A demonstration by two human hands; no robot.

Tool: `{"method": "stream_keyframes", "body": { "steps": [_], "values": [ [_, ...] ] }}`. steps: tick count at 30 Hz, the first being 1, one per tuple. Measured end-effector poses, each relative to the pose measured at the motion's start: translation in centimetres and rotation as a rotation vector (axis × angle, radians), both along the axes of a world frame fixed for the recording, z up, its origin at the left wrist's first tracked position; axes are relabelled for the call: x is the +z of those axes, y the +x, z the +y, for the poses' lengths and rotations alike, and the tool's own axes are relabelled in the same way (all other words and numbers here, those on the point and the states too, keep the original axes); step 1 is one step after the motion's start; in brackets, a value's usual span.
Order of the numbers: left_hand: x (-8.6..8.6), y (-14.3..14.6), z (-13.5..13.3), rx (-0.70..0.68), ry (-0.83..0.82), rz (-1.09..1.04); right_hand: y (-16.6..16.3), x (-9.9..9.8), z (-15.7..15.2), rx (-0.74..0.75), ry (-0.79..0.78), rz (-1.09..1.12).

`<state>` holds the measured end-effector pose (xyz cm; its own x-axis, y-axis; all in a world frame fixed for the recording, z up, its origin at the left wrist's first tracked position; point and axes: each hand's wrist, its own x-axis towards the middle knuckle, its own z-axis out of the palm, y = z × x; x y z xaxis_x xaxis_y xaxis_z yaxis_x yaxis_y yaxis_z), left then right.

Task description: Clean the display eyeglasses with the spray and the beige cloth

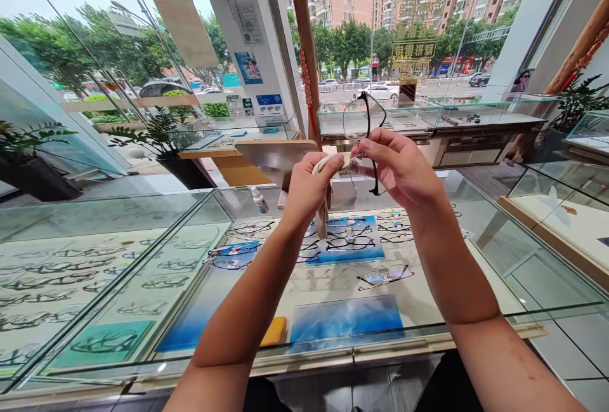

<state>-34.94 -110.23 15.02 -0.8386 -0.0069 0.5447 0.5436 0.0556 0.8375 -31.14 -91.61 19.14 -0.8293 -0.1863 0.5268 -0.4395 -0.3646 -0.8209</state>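
Observation:
I hold a pair of thin black-framed glasses (366, 121) up in front of me, above the glass display counter (480, 253). My right hand (399, 167) pinches the frame near its middle, with one lens above the fingers and a temple hanging down. My left hand (309, 186) grips a pale cleaning cloth (322, 221) and presses it against the glasses next to the right hand's fingers. The cloth's tail hangs down below the left fist.
Inside the counter lie several rows of glasses (349, 240) on blue and white trays. A small spray bottle (259, 200) stands on the counter top at the back left. More glass cases (428, 117) stand behind, potted plants (164, 132) by the window.

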Motion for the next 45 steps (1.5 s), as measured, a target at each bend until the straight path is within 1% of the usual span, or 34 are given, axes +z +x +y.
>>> {"method": "stream_keyframes", "body": {
  "steps": [3,6,10,12,13,15,17,19,22,25,29,33,36,38,42,45],
  "values": [
    [-0.3,0.0,0.2,-0.060,-0.075,0.018,-0.2,-0.1,0.0,-0.068,0.043,0.023],
    [-0.3,0.2,0.5,-0.132,-0.113,0.053,-0.4,-0.2,0.1,-0.113,0.082,0.026],
    [-0.3,0.2,0.4,-0.219,-0.138,0.095,-0.8,-0.3,0.4,-0.127,0.090,0.026],
    [-0.2,0.0,-0.1,-0.262,-0.191,0.117,-0.7,-0.2,0.5,-0.120,0.073,0.016],
    [-0.2,0.0,-0.3,-0.272,-0.243,0.136,-0.7,-0.1,0.6,-0.112,0.058,0.008],
    [0.0,0.1,-0.8,-0.241,-0.377,0.213,-0.5,0.0,0.7,-0.098,0.025,-0.014],
    [0.2,0.2,-0.9,-0.155,-0.489,0.336,-0.4,0.0,0.8,-0.088,0.004,-0.037],
    [0.4,0.5,-0.8,-0.081,-0.526,0.444,-0.4,0.0,0.7,-0.081,-0.010,-0.053],
    [0.5,0.9,-0.5,-0.039,-0.471,0.495,-0.4,0.0,0.5,-0.060,-0.029,-0.076],
    [0.4,1.3,-0.1,-0.026,-0.396,0.454,-0.3,-0.1,0.2,-0.045,-0.034,-0.091],
    [0.5,1.5,0.0,-0.051,-0.321,0.349,-0.3,0.0,0.0,-0.062,-0.021,-0.098],
    [0.9,0.9,-0.4,-0.140,-0.245,0.176,-0.5,0.0,0.2,-0.096,-0.019,-0.104],
    [1.1,0.3,-1.0,-0.167,-0.127,0.061,-0.7,-0.1,0.5,-0.121,-0.039,-0.117],
    [1.1,-0.1,-1.3,-0.165,-0.039,0.033,-0.8,-0.1,0.6,-0.118,-0.038,-0.127],
    [1.0,-0.7,-1.6,-0.190,0.077,-0.008,-0.5,0.1,0.4,-0.023,-0.001,-0.117],
    [0.9,-0.9,-1.7,-0.197,0.089,-0.024,0.0,0.3,0.2,0.049,0.051,-0.107]
  ]
}}
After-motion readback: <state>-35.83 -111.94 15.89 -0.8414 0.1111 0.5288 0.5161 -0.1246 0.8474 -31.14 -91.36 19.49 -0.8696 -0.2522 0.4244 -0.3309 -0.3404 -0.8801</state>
